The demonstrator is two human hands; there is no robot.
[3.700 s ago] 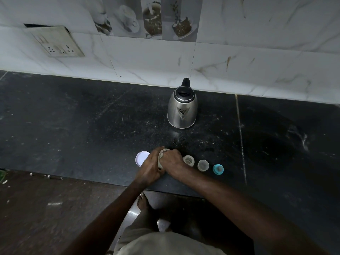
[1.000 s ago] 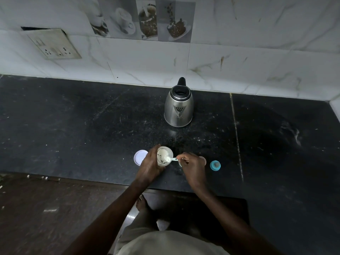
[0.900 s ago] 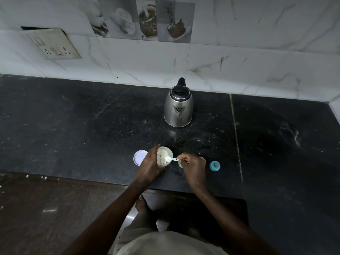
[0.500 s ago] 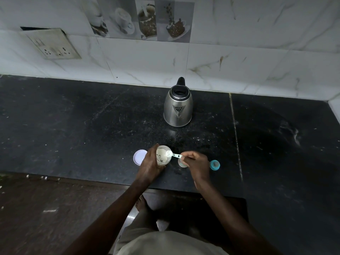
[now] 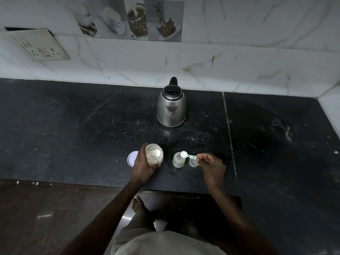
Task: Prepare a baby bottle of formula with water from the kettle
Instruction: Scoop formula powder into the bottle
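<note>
Your right hand has carried the scoop out of the jar and now pinches its handle with the heaped powder right over the open bottle. Your left hand is wrapped around the jar on the counter. Tipping comes next; the kettle waits untouched behind.

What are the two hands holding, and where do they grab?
The left hand grips the formula jar around its side. The right hand pinches the scoop by its handle end, powder over the bottle.
</note>
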